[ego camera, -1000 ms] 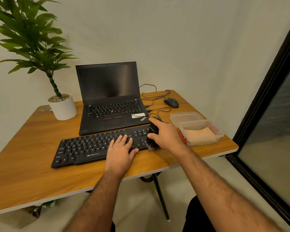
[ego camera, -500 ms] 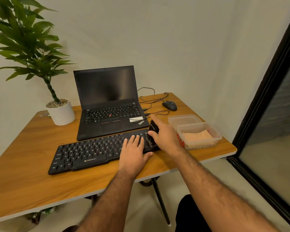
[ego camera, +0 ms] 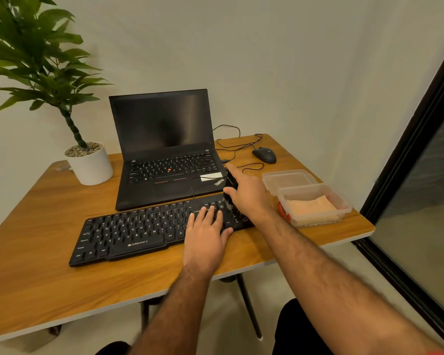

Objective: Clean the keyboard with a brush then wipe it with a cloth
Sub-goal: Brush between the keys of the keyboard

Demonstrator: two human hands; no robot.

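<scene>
Our right hand point(ego camera: 249, 193) grips the black brush point(ego camera: 230, 187), its bristles on the right end of the keyboard point(ego camera: 139, 231), which lies on the table point(ego camera: 36, 278) before the laptop point(ego camera: 164, 155). Our left hand point(ego camera: 205, 234) rests flat, fingers straight, on the keys. The cloth point(ego camera: 310, 210) lies in a tub point(ego camera: 344, 204)

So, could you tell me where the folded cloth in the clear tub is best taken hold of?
Pinch the cloth by its upper folded layers, coming straight down from above: the tub is open-topped and its walls block any sideways approach.
</scene>
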